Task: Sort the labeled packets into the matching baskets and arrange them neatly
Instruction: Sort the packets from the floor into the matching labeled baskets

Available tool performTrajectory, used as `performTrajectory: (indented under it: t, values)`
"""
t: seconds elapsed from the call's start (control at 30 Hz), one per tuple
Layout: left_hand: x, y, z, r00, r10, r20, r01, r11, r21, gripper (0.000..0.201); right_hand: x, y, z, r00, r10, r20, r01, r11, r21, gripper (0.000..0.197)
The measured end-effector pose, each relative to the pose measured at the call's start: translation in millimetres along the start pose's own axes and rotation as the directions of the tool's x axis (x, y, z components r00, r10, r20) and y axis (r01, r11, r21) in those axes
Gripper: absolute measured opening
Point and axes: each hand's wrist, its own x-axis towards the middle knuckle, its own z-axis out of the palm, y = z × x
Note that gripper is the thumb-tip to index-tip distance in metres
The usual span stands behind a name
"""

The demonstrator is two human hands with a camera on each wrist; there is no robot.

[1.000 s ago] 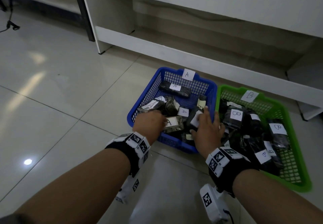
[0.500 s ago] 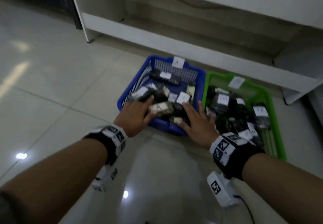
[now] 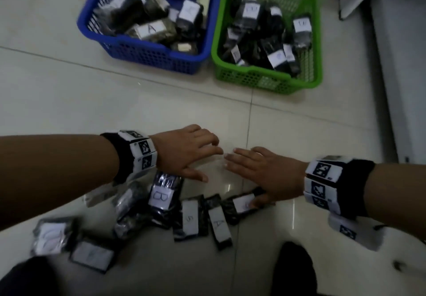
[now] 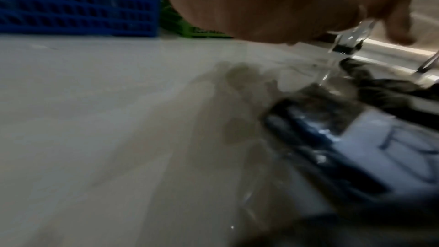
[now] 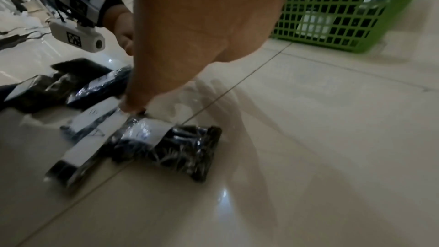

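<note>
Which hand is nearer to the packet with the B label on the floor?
Left. The left hand hovers just beyond the B packet, its wrist over it. The right hand is farther right, thumb touching another packet.

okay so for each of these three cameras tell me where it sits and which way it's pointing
Head: worn on the head, looking down at both hands over floor packets, blue basket and green basket beyond.
Left wrist: low, facing the baskets; left hand above.
Right wrist: low; right hand touching a packet.
Shared: green basket, packets.

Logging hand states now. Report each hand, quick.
Left hand: open, fingers spread above the pale tiled floor, holding nothing.
Right hand: open, thumb touching a black plastic packet with a white label.
</note>
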Motion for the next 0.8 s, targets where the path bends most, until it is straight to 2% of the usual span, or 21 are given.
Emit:
performTrajectory:
  t: [0.07,0.17,0.3,0.37,0.43,0.5,0.63,0.7,0.8]
  values:
    - [7.7,13.2,0.6,0.999,0.022,0.025,-0.020,0.994,-0.103,0.067,-2.1,-5.0,12.1,0.998,-0.018,0.067,0.023,0.998,-0.062,0.093]
    - [4.5,15.0,-1.7,0.996,-0.006,0.084,0.016,0.992,-0.123,0.072,4.5,-11.9,12.7,0.994,-0.042,0.097,0.053,0.992,-0.111,0.082]
    - [-14.1,5.1,-10.6,0.972,-0.111,0.206,0.128,0.990,-0.067,0.080,13.4,-9.9,9.2,0.995,-0.100,-0.003,0.098,0.982,-0.159,0.053]
    - [-25.2,0.5,-16.1,0.953,-0.136,0.272,0.143,0.990,-0.005,0.084,18.1,-8.2,7.6,0.996,-0.080,-0.027,0.078,0.994,-0.079,0.047]
    - [-36.1,-0.7,-19.9,0.923,-0.117,0.367,0.100,0.993,0.065,0.090,22.1,-3.0,3.3,0.999,-0.034,0.005,0.034,0.999,-0.030,0.041]
    - [-45.3,1.6,-19.5,0.891,-0.086,0.446,0.053,0.995,0.085,0.092,26.0,7.1,-3.3,1.000,0.004,0.007,-0.004,1.000,-0.019,0.038]
    - [-47.4,8.8,-14.2,0.849,-0.083,0.522,0.036,0.994,0.100,0.084,27.5,26.7,-14.0,0.996,0.075,-0.038,-0.077,0.995,-0.057,0.039]
    - [-42.9,11.3,-13.2,0.819,-0.113,0.562,0.091,0.994,0.067,0.081,24.5,32.9,-21.2,0.990,0.121,-0.067,-0.125,0.991,-0.056,0.038]
    - [-41.6,15.3,-11.8,0.790,-0.172,0.589,0.251,0.966,-0.055,0.078,20.3,36.8,-34.4,0.975,0.193,-0.109,-0.196,0.980,-0.014,0.035]
